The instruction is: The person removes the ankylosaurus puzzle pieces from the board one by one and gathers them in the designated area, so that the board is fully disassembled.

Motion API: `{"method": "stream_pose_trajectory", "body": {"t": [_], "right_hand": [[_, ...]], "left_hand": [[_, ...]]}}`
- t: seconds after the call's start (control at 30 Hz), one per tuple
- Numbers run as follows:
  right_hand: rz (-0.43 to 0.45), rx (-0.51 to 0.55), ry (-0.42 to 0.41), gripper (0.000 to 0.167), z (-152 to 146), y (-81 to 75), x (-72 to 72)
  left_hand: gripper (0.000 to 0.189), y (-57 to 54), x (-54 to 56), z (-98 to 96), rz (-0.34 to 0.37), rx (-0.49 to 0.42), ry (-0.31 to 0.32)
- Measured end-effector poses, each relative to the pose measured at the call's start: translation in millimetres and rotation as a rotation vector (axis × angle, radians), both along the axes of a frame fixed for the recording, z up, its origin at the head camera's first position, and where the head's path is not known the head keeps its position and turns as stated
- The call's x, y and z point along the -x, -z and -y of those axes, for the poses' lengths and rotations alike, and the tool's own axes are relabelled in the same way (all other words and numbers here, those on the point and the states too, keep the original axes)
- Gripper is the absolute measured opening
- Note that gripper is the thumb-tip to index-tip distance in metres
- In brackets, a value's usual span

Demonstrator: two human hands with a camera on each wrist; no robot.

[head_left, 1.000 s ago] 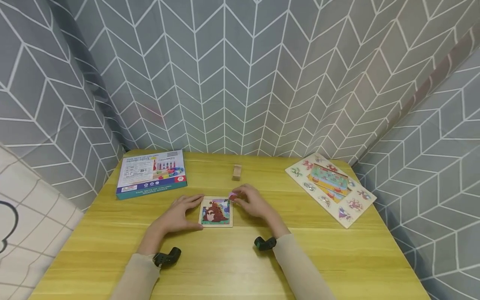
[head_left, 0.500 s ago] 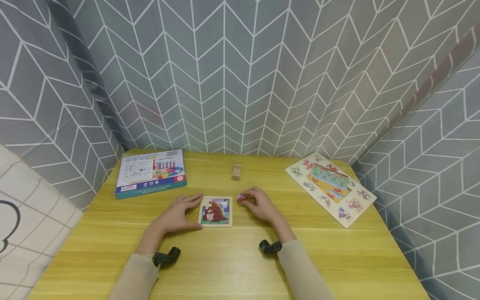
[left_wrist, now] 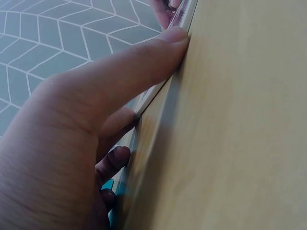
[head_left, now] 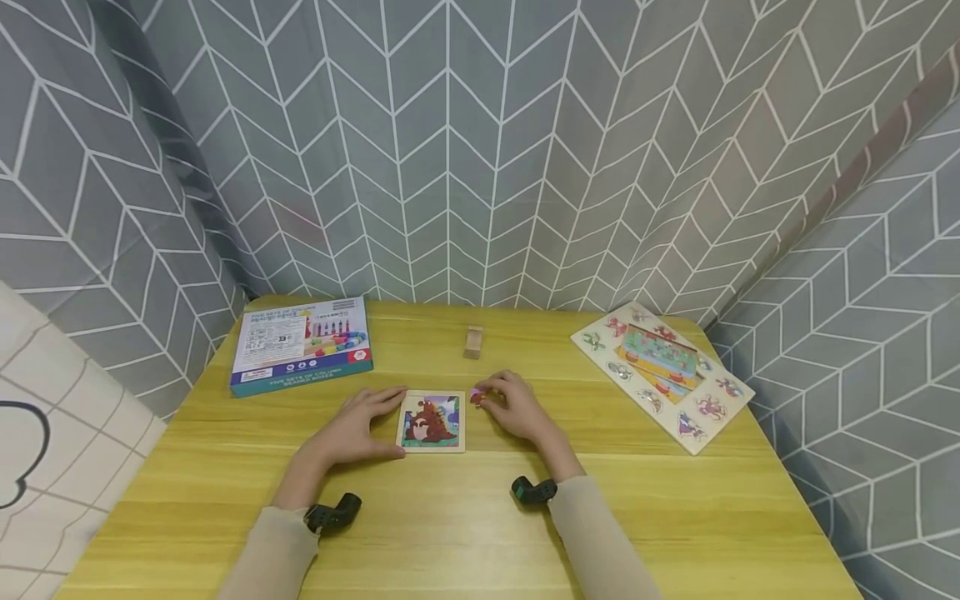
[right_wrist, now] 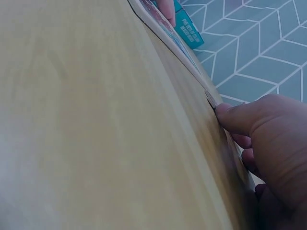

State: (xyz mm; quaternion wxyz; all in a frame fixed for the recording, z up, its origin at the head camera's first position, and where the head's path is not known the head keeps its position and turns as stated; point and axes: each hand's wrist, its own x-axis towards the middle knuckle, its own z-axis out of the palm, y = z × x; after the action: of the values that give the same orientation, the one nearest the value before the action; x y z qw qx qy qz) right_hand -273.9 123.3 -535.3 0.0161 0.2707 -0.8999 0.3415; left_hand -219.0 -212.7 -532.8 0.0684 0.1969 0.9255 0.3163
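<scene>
A small square jigsaw puzzle (head_left: 432, 421) in a pale wooden frame, with a reddish-brown spiky animal on it, lies flat on the table. A light patch shows at its upper right. My left hand (head_left: 363, 429) holds the puzzle at its left side, forefinger at the far corner and thumb at the near one. Just right of the frame, my right hand (head_left: 517, 408) pinches a small purple and red-brown puzzle piece (head_left: 476, 397) between thumb and fingers, low over the table. The fingers hide part of that piece. In the right wrist view the thumb (right_wrist: 230, 117) presses at its edge.
A small wooden block (head_left: 472, 342) stands behind the puzzle. At the back left lies a boxed bead set (head_left: 302, 346). On the right is a wooden animal board (head_left: 663, 379) with colourful picture cards (head_left: 660, 360) on it. Patterned curtains (head_left: 480, 150) border the table (head_left: 450, 533).
My right hand has drawn the puzzle piece from the frame's upper right corner out to the right, then slightly back left. My left hand stays at the frame.
</scene>
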Motion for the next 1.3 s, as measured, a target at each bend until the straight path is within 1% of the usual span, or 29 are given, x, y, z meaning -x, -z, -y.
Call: {"method": "stream_pose_trajectory", "body": {"t": [0.23,0.4,0.57,0.7,0.93,1.0,1.17,1.3], "right_hand": [[0.016,-0.002,0.006,0.024,-0.4,0.3,0.4],[0.003,-0.003,0.006,0.024,-0.7,2.1,0.1],[0.020,0.000,0.007,0.025,-1.5,2.4,0.4],[0.036,-0.005,0.008,0.028,-2.0,2.7,1.4],[0.035,0.030,-0.007,0.032,-2.9,1.0,1.1],[0.049,0.028,-0.008,0.034,-3.2,0.5,1.2],[0.109,0.027,-0.002,0.040,-3.1,-3.3,2.8],[0.115,0.038,-0.029,0.042,1.9,-12.3,3.6]], "left_hand": [[0.103,-1.0,-0.2,-0.2,-0.003,-0.001,0.003],[0.103,0.2,0.0,-0.3,-0.010,0.006,0.006],[0.103,1.4,0.4,-0.2,-0.014,0.002,0.007],[0.103,1.8,0.5,0.0,-0.013,0.005,0.005],[0.103,1.6,0.7,0.2,-0.022,0.013,0.009],[0.103,1.5,0.5,0.1,-0.022,0.013,0.008],[0.103,2.1,0.2,-0.1,-0.020,0.008,0.003],[0.103,3.3,0.1,-0.6,-0.023,0.007,0.004]]}}
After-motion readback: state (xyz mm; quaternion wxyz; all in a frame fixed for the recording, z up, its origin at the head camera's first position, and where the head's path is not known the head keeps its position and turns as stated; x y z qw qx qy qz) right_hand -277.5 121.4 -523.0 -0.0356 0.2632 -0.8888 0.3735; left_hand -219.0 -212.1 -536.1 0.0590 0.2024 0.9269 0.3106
